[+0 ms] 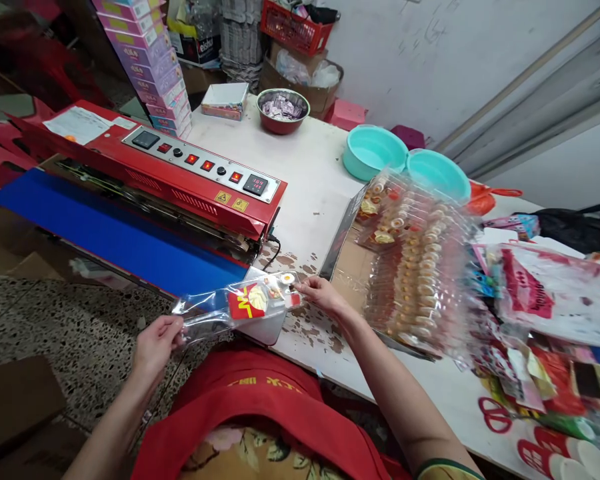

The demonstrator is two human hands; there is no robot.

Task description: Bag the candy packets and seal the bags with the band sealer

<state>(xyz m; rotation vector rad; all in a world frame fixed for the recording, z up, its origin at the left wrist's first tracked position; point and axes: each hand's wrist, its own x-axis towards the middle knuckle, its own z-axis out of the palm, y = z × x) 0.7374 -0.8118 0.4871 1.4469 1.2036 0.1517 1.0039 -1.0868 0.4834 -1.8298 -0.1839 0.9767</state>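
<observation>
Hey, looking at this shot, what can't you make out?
In the head view:
Paper on the red machine: print too small to read.
Packs in the cardboard tray: blurred and overlapping, so no sure count.
Cups: cut off by the bottom edge.
Left hand, holding the clear bag: palm hidden by the back of the hand.

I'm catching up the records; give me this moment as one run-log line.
left hand: holds clear packet, left end | right hand: holds its right end | beyond: red machine, blue belt | right: box of packets

Clear packet (pixel 221 309), red fries carton (pixel 242 303), egg piece (pixel 287 279) inside; held crosswise.
</observation>
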